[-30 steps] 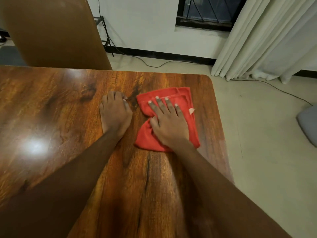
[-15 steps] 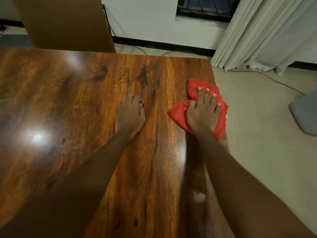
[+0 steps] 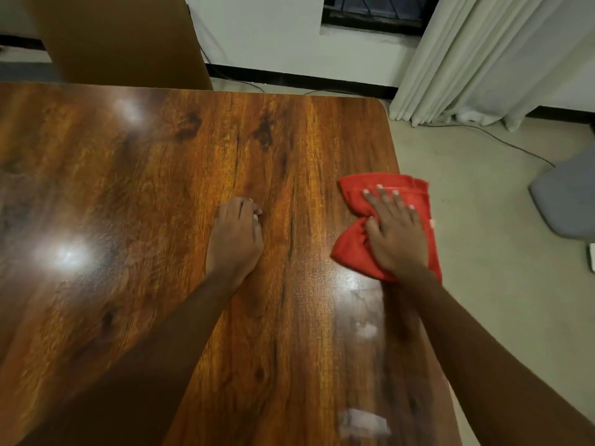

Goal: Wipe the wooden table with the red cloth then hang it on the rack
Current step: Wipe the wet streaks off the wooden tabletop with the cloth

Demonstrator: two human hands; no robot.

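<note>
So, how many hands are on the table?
2. The left hand rests on bare wood near the middle; the right hand presses the red cloth at the right edge of the table.

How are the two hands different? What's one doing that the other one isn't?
The right hand presses on the red cloth with its fingers spread flat. The left hand rests straight on the bare wooden table, with no cloth under it. The right hand is by the table's right edge, while the left hand is nearer the middle. Both hands lie palm down.
</note>
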